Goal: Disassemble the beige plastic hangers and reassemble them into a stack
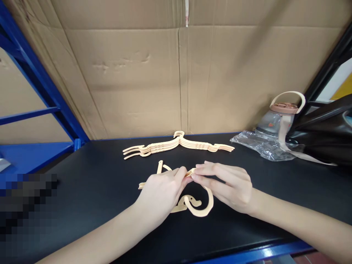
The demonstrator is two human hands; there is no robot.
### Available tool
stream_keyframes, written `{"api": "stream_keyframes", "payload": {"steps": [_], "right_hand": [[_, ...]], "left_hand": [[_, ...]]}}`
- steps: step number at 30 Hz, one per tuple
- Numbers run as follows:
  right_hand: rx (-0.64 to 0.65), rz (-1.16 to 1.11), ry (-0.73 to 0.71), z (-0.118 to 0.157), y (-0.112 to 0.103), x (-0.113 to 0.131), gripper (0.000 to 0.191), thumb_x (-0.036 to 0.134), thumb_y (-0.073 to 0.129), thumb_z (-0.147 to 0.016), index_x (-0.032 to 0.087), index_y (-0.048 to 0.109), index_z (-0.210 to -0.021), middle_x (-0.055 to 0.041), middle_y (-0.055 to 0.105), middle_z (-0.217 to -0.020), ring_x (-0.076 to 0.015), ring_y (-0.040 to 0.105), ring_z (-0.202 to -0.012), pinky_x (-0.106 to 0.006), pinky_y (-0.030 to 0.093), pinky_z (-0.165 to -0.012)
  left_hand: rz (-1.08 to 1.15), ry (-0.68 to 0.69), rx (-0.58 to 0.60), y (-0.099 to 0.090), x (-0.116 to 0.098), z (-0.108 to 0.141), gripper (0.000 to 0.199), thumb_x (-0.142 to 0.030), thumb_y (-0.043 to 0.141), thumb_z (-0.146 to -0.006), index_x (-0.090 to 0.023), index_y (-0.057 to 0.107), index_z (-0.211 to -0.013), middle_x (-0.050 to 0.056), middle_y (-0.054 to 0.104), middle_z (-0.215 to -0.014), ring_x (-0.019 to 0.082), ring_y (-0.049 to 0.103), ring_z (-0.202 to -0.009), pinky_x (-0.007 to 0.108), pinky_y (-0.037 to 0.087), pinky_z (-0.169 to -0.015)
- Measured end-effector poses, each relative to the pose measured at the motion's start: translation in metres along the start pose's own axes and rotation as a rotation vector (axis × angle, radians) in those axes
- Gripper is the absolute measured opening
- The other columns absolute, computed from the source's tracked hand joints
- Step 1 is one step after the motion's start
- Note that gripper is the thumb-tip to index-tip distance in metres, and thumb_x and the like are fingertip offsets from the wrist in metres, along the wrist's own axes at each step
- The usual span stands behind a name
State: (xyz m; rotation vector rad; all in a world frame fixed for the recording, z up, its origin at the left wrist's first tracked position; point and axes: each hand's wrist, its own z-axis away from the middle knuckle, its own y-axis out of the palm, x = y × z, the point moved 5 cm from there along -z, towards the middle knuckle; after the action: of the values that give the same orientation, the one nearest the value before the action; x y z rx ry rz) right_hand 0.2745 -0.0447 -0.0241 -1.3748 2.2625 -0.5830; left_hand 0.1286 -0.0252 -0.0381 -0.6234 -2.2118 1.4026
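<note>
Cream-coloured folding hanger parts are between my hands in the middle of the black tabletop. My left hand [162,190] is closed, its thumb and fingers gripping the parts near their joint. The fingertips of my right hand [231,187] pinch the same joint from the right. A curved hanger hook [210,203] hangs below the fingers, its open end toward the left. Behind it shows a notched hanger arm [196,202] with a small hole. A straight strip end [160,167] sticks up past my left hand. My fingers hide the joint itself.
Farther back lies a stack of several matching hangers [165,145]. At the right stand a strapped water bottle [271,121], clear plastic wrap [264,146] and a black bag [324,128]. Cardboard [132,80] walls the back; a blue frame [41,77] rises at left.
</note>
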Motion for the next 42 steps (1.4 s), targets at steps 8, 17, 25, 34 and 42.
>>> {"api": "stream_keyframes", "payload": {"steps": [8,17,25,34,42], "right_hand": [[0.031,0.070,-0.061,-0.007,-0.001,0.004,0.020,0.021,0.063,-0.086,0.018,0.068,-0.105,-0.0063,0.073,-0.097,-0.0184,0.069,-0.092,-0.028,0.059,-0.085],[0.038,-0.108,0.084,-0.003,0.000,-0.006,0.024,0.018,0.059,-0.088,0.024,0.066,-0.110,-0.0046,0.072,-0.099,-0.0182,0.069,-0.090,-0.027,0.058,-0.070],[0.167,-0.611,0.451,-0.001,0.013,-0.031,0.022,0.020,0.058,-0.089,0.028,0.070,-0.106,-0.0036,0.065,-0.096,-0.0139,0.064,-0.085,-0.026,0.054,-0.071],[0.157,-1.002,0.858,0.007,0.030,-0.050,0.014,0.026,0.071,-0.078,0.030,0.074,-0.090,0.0019,0.069,-0.080,-0.0136,0.063,-0.079,-0.031,0.054,-0.078],[0.147,-1.129,0.934,0.011,0.040,-0.045,0.018,0.028,0.071,-0.077,0.024,0.073,-0.095,0.0002,0.072,-0.084,-0.0151,0.067,-0.082,-0.033,0.053,-0.083]], "left_hand": [[-0.054,-0.034,0.010,-0.001,0.002,0.001,0.035,-0.032,0.024,-0.099,-0.018,0.046,-0.075,-0.003,0.051,-0.051,0.013,0.049,-0.041,0.022,0.022,-0.041],[-0.216,0.028,-0.141,-0.010,0.001,0.000,0.039,-0.031,0.024,-0.100,-0.018,0.047,-0.071,-0.002,0.051,-0.051,0.012,0.048,-0.042,0.022,0.025,-0.042],[-0.226,0.124,-0.101,-0.012,-0.001,0.000,0.033,-0.023,0.029,-0.098,-0.018,0.049,-0.072,-0.001,0.054,-0.056,0.013,0.051,-0.046,0.024,0.029,-0.043],[-0.153,0.129,-0.065,-0.011,0.001,0.001,0.024,-0.023,0.034,-0.096,-0.018,0.053,-0.082,-0.001,0.058,-0.060,0.014,0.053,-0.051,0.023,0.029,-0.047],[0.343,-0.029,0.090,-0.012,0.007,-0.004,0.021,-0.029,0.037,-0.095,-0.022,0.055,-0.087,-0.004,0.061,-0.070,0.012,0.055,-0.059,0.021,0.034,-0.051]]}}
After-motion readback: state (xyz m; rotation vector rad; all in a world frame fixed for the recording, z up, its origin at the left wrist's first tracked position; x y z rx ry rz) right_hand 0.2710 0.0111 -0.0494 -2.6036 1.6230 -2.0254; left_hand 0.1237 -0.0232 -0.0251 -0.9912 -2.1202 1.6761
